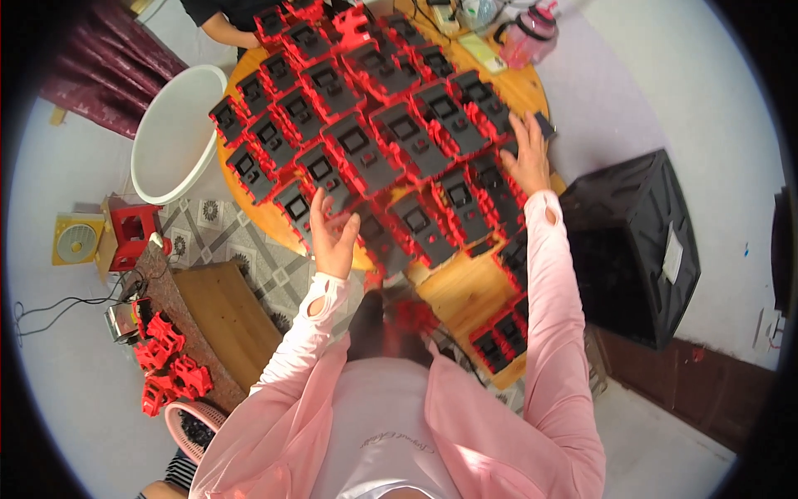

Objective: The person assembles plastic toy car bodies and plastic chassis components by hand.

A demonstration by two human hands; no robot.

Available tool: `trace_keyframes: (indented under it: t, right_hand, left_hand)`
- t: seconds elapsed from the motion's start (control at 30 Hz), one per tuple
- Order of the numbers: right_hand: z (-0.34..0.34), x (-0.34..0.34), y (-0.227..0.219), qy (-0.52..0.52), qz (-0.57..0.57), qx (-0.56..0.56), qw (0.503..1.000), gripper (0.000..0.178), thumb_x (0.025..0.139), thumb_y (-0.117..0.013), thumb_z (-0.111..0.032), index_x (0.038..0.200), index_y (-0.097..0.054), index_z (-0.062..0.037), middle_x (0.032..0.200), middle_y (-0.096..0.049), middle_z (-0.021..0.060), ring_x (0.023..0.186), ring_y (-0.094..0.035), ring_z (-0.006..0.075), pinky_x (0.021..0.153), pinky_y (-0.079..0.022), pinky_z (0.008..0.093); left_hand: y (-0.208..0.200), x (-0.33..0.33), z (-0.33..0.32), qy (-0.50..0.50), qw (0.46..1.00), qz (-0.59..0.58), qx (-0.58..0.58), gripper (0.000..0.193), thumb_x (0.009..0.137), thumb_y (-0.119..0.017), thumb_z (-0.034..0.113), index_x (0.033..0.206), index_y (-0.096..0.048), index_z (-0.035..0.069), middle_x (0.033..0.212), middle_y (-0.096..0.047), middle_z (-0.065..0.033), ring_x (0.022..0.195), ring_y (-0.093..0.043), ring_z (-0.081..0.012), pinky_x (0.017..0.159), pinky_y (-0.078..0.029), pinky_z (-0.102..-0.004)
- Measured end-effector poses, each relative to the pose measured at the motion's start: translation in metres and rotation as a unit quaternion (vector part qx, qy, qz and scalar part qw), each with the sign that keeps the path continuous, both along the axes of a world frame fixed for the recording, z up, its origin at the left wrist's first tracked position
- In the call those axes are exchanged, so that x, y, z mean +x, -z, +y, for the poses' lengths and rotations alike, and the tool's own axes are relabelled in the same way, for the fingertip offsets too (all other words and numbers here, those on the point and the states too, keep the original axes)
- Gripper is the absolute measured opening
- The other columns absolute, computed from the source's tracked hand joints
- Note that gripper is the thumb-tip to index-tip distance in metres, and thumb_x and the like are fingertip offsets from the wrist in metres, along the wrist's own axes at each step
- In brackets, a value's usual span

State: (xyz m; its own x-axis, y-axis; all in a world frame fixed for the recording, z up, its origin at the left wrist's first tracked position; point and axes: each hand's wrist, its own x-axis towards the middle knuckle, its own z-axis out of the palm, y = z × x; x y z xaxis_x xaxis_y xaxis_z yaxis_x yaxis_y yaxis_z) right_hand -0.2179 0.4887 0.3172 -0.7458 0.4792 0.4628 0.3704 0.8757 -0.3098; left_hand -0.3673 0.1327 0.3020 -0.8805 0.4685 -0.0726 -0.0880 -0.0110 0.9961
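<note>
Many flat black-and-red plastic parts with square cut-outs, such as one black-and-red part [403, 133], lie in rows across the round wooden table [453, 291]. My left hand [334, 241] is over the near left rows, its fingers spread apart, with no part visibly gripped. Just beside it, a black-and-red part [378, 237] looks blurred. At the table's right side, my right hand [529, 154] has its fingers extended next to the end of a row. A small black piece [545, 125] shows beside its fingertips; whether they touch is unclear.
Another person's arm [229, 32] rests at the far edge. A white tub [179, 137] stands left, a black crate [636, 249] right. A pink jug [529, 37] is at the far right. Red parts [170, 358] lie on a side bench, near a pink basket [187, 437].
</note>
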Motion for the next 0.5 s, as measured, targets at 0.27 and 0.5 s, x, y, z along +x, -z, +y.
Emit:
trace_keyframes:
  t: [0.27, 0.5]
  right_hand:
    - [-0.064, 0.127, -0.001, 0.083, 0.187, -0.140, 0.969, 0.030, 0.085, -0.065, -0.002, 0.114, -0.063, -0.0030, 0.114, -0.061, 0.0122, 0.093, -0.063, 0.0250, 0.083, -0.050, 0.0308]
    - [-0.158, 0.325, 0.126, 0.308, 0.083, -0.281, 0.905, 0.027, 0.084, -0.065, -0.006, 0.111, -0.065, -0.0037, 0.100, -0.065, 0.0112, 0.083, -0.064, 0.0223, 0.077, -0.051, 0.0329]
  left_hand:
    - [-0.018, 0.117, -0.016, 0.177, 0.982, 0.070, -0.016, 0.045, 0.089, -0.062, 0.004, 0.132, -0.048, 0.005, 0.127, -0.049, -0.0112, 0.099, -0.060, -0.0167, 0.075, -0.053, -0.0278]
    - [0.133, 0.231, 0.030, 0.423, 0.857, -0.237, -0.176, 0.063, 0.086, -0.070, 0.034, 0.137, -0.043, 0.009, 0.121, -0.056, -0.0115, 0.100, -0.060, -0.0221, 0.077, -0.054, -0.0387]
